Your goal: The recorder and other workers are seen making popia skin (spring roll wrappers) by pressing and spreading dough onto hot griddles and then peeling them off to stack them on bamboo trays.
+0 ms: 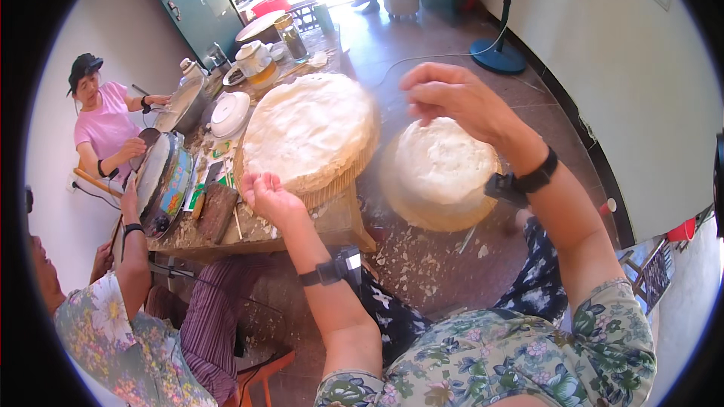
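A tall stack of thin, pale round sheets of dough [308, 130] rests on a round woven tray [345, 178] at the table corner. My left hand [271, 198] is at the near left edge of this stack, palm turned up and fingers loosely bent. I see nothing held in it. A second, smaller round stack of pale sheets [447, 161] sits lower, to the right of the table, on another round woven tray [430, 220]. Over its far side is my right hand [447, 96], slightly blurred, with curled fingers and no object visible in them.
A wooden block [216, 212], a knife [206, 186] and chopsticks lie left of the big stack. Beyond are a plate [229, 114] and glass jars [291, 38]. Two co-workers sit left, around a round griddle [167, 186]. A fan base [498, 56] stands on the floor.
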`<action>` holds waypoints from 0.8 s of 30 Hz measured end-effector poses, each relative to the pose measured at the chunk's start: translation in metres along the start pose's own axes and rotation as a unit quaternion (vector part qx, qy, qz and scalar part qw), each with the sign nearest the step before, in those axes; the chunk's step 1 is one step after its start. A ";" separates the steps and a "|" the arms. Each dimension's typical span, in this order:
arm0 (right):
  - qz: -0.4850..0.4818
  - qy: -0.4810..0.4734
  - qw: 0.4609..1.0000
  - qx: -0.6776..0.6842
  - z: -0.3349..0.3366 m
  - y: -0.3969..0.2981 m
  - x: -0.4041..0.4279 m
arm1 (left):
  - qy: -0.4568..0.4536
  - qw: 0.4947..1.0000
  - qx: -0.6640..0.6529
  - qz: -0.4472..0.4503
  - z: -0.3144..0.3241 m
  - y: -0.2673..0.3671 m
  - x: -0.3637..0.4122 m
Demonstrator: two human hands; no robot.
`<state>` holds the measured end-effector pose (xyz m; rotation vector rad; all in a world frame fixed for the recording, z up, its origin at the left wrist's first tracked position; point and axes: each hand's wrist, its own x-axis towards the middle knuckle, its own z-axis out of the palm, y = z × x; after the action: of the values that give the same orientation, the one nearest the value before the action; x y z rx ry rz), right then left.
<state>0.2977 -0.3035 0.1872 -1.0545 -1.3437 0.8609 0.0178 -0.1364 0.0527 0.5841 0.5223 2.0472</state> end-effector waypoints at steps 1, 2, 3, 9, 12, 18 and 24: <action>0.000 -0.014 1.000 -0.004 0.006 0.006 0.015 | 0.001 1.000 -0.003 -0.007 -0.002 -0.003 -0.001; 0.000 -0.029 1.000 -0.007 0.010 0.015 0.030 | 0.021 0.999 0.031 0.009 -0.004 -0.006 -0.002; 0.005 -0.032 0.999 -0.009 0.014 0.036 0.044 | 0.046 0.996 0.068 0.029 -0.011 -0.005 -0.005; 0.156 0.058 0.986 -0.022 0.011 0.148 0.103 | 0.065 0.990 0.122 0.002 -0.018 -0.001 0.001; 0.161 0.092 0.982 -0.032 0.017 0.165 0.113 | 0.056 0.993 0.097 -0.030 -0.026 0.000 0.007; 0.214 0.116 0.969 -0.030 0.025 0.165 0.122 | 0.054 0.992 0.102 -0.046 -0.028 0.003 0.008; 0.118 0.063 0.983 0.123 0.018 0.171 0.125 | 0.069 0.993 0.083 -0.048 -0.025 0.005 0.009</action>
<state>0.3049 -0.1289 0.0658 -1.0672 -0.9899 1.0876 -0.0047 -0.1350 0.0371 0.5064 0.7950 1.9732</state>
